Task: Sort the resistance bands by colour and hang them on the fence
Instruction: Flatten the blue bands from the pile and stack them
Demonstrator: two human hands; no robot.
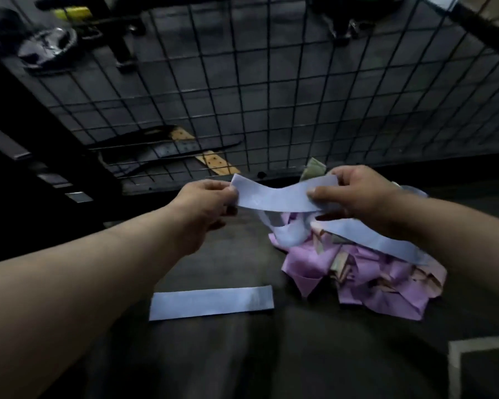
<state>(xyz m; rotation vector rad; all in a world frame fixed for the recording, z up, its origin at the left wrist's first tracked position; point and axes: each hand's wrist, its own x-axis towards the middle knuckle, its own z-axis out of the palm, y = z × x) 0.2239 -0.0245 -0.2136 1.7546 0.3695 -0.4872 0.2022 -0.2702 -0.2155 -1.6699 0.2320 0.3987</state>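
A pale blue resistance band [277, 197] is stretched between my two hands above the dark floor. My left hand [205, 208] pinches its left end; my right hand [355, 197] grips its right end. More blue band [386, 240] trails down from my right hand onto a heap of purple bands [380, 280] mixed with a few beige ones. Another blue band [211, 302] lies flat on the floor, nearer to me. The black wire fence [271, 90] stands just beyond my hands.
Behind the fence lie dark straps and wooden strips [211, 159], a shiny dark object [46, 47] and a yellow item [72, 13] at the upper left. A pale marked corner [455, 358] shows on the floor at the lower right.
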